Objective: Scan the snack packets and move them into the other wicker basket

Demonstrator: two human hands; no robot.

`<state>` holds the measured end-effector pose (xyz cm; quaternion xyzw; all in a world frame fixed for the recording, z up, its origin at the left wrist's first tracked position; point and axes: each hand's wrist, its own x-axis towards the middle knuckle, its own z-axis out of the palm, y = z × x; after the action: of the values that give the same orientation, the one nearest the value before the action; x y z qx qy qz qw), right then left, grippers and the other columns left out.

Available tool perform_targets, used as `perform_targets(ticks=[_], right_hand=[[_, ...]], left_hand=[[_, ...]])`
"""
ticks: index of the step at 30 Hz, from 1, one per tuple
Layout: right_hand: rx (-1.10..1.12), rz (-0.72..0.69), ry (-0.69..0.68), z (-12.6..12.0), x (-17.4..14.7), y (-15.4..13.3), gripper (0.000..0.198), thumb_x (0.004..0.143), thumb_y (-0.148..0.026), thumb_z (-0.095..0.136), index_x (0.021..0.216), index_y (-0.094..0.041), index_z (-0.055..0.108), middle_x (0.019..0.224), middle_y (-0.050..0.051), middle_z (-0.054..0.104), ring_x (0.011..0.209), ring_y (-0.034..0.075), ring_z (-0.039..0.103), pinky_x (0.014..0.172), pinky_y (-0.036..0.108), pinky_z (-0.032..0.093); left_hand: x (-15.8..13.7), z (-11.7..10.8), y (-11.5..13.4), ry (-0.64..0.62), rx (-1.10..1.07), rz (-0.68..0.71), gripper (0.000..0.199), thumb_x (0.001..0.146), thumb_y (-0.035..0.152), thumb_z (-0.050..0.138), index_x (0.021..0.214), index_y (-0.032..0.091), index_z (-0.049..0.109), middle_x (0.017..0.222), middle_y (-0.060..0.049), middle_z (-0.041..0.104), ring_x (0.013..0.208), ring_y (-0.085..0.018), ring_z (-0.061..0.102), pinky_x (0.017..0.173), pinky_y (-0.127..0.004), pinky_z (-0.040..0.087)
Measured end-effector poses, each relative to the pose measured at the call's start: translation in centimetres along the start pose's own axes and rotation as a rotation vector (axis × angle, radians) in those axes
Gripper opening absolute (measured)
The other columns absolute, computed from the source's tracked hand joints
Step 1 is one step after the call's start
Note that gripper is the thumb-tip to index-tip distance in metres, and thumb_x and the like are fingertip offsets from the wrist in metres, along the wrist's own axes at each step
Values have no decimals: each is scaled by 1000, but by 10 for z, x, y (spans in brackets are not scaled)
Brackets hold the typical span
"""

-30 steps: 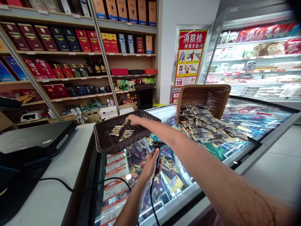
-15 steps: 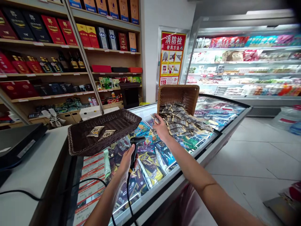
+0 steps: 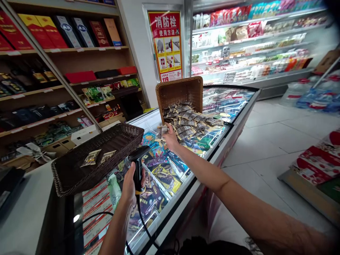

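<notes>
A black corded barcode scanner [image 3: 137,166] stands upright in my left hand [image 3: 130,184], the fingers wrapped round its handle. My right hand [image 3: 172,139] pinches a small packet [image 3: 160,132] at the left edge of a packet pile [image 3: 190,122]. The pile spills from a tan wicker basket [image 3: 179,88], tipped on its side on the glass-topped freezer. To the left, a dark brown woven tray [image 3: 67,177] holds two small packets, one packet [image 3: 91,158] beside another packet [image 3: 108,156].
Beneath the glass of the freezer [image 3: 198,184] lie colourful ice cream packs [image 3: 167,177]. Price labels [image 3: 97,202] line its left end. The scanner cable [image 3: 143,219] hangs across the front edge. A white counter [image 3: 34,212] stands at left; red boxes [image 3: 324,156] sit at right.
The view has swung right and down. My left hand has raised the scanner a little and turned it more upright. In my right hand the packet now shows more plainly, beside the pile.
</notes>
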<state>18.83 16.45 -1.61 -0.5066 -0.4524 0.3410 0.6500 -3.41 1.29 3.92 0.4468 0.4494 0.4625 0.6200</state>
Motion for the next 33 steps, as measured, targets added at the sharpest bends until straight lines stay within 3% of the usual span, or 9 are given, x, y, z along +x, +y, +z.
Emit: perform_targets(ticks=[2,4,9,14,18,25,33], right_hand=[[45,76,23,-2,1,-1,77,83,-24,60,157,-30,39,141,11,63,117,22,66,93,35,56],[101,175,47,-2,1,-4,75,80,-23,62,153,-30,43,139,10,64,117,23,66,92,35,55],[193,288,54,-2,0,-8,37,81,-27,63,118,-25,64,134,8,66,115,24,64,89,34,53],[283,315,113,-1,4,-3,18,77,-28,65,93,-23,57,108,6,70,95,20,66,79,30,52],[392,330,119,3,6,1,24,76,-26,65,96,-24,52,85,1,67,78,18,65,69,29,51],[550,332,130,1,0,-8,46,79,-16,63,120,-31,49,97,-2,65,75,13,61,61,24,48],[541,345,102,2,-2,-13,45,79,-15,59,120,-31,52,93,-2,62,72,13,60,59,23,47]], left_hand=[[-1,0,0,-23,14,0,71,70,77,74,109,18,64,64,6,57,40,-6,41,38,-19,32],[-2,-1,1,-48,33,-2,69,72,77,73,107,19,64,62,6,56,41,-7,40,39,-19,31],[-4,-2,-1,-95,79,-13,63,76,79,70,90,17,66,51,5,49,44,-8,38,41,-19,31],[-2,-2,-2,-95,78,-6,63,76,78,70,91,18,65,53,6,49,43,-8,39,41,-19,31],[-2,-2,-2,-93,70,16,61,77,76,71,93,18,64,55,6,51,43,-7,39,42,-19,32],[-2,-2,-5,-111,152,28,64,80,82,62,80,18,63,46,4,47,41,-9,38,41,-20,29],[-2,-1,-6,-131,137,40,63,78,81,65,74,18,60,48,4,50,41,-7,39,42,-19,32]])
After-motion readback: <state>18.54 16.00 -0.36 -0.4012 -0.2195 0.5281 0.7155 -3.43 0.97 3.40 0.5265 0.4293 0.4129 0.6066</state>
